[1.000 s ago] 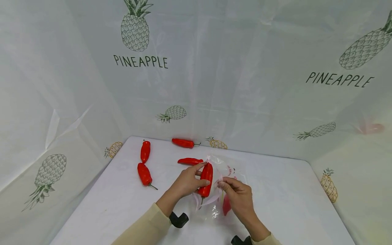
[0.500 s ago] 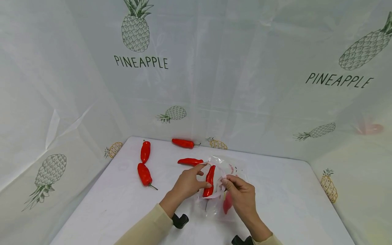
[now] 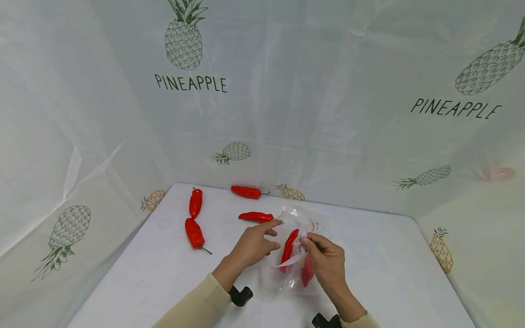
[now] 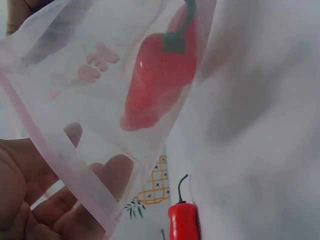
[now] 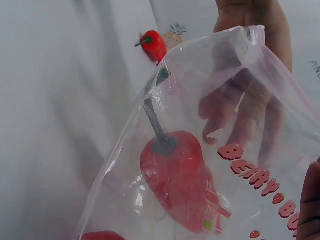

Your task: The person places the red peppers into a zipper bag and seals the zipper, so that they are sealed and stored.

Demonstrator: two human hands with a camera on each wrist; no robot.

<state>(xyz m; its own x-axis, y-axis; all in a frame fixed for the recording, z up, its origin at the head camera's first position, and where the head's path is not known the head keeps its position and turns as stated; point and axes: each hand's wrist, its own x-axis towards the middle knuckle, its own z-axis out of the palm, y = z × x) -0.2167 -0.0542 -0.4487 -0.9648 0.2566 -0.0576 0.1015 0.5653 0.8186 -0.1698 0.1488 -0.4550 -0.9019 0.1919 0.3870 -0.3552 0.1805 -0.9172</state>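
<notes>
My right hand [image 3: 326, 259] pinches the rim of a clear plastic bag [image 3: 290, 283] with a pink edge band and printed red lettering. Inside the bag, a red pepper [image 3: 289, 246] stands tilted behind the rim, and a second red pepper [image 3: 307, 269] lies close to the right hand. Through the plastic, the right wrist view shows a pepper [image 5: 175, 175] with its green stem. My left hand [image 3: 254, 243] is at the bag's mouth, fingers spread and extended, holding no pepper. In the left wrist view, its fingertips [image 4: 117, 175] show through the plastic near the pink band.
Two red peppers lie end to end on the left of the white table [image 3: 164, 273]: an upper pepper [image 3: 195, 203] and a lower pepper [image 3: 194, 233]. Another pepper [image 3: 246, 192] lies along the back edge, and one more pepper [image 3: 255, 217] just beyond the left hand. Pineapple-print cloth [image 3: 287, 114] surrounds the table.
The pepper in my left hand has slid down and right into the bag, and the left fingers have let go of it. The right hand has shifted slightly right, still pinching the rim.
</notes>
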